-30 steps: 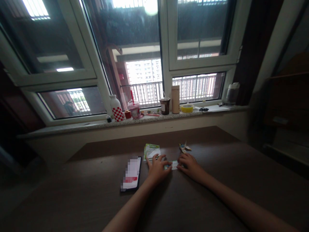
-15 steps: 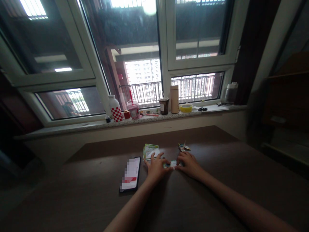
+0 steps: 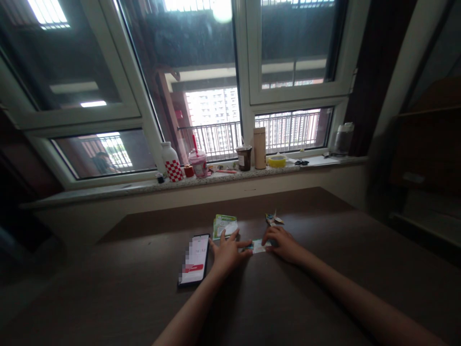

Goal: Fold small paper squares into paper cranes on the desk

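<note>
Between my two hands a small pale, printed piece of paper lies low over the brown table. My left hand pinches its left end with thumb and index finger, the other fingers spread toward the green-and-white sheets. At the right end, my right hand has its fingers curled onto the same paper; its thumb is partly hidden. Just beyond the right hand sits a small folded paper piece with pointed tips. A phone with a lit, partly blurred screen lies left of my left hand.
The brown table ends at a wall below a stone windowsill. Along the sill stand a red-checked bottle, a pink drink cup, a dark cup, a tan flask, yellow tape and black scissors.
My left hand has shifted slightly left, away from the right, and more of the paper shows between them. The right hand's fingers have curled in. The phone screen's display differs.
</note>
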{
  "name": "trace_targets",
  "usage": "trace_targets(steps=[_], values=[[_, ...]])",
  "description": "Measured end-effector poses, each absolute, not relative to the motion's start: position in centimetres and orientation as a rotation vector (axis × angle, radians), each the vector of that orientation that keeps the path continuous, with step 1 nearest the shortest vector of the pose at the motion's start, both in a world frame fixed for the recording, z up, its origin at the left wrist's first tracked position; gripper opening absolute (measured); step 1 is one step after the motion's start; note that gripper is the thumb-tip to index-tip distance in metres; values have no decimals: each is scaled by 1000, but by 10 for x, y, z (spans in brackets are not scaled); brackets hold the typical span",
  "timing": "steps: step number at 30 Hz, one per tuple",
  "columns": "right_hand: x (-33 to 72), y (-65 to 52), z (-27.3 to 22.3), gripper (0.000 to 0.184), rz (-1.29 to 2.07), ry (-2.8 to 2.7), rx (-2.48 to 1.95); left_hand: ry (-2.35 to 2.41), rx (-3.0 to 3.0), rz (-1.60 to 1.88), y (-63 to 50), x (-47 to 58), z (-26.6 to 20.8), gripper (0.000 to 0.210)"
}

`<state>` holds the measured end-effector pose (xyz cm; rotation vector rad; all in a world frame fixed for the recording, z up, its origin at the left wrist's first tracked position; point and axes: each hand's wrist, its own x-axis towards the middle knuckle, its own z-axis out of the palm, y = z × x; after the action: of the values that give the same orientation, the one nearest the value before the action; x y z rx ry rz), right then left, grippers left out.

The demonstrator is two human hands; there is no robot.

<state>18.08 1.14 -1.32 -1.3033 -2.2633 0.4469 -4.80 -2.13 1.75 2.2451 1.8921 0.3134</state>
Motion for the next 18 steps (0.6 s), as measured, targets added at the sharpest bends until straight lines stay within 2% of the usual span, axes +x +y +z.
trace_targets(steps=[8,18], values=[[189,16,-19,26,510,-2283,-1185,1829,2270,158,-21,-53,22,39],[185,10,-26,51,442,-2248,-1193,1800,2288,156,-22,-61,22,40]])
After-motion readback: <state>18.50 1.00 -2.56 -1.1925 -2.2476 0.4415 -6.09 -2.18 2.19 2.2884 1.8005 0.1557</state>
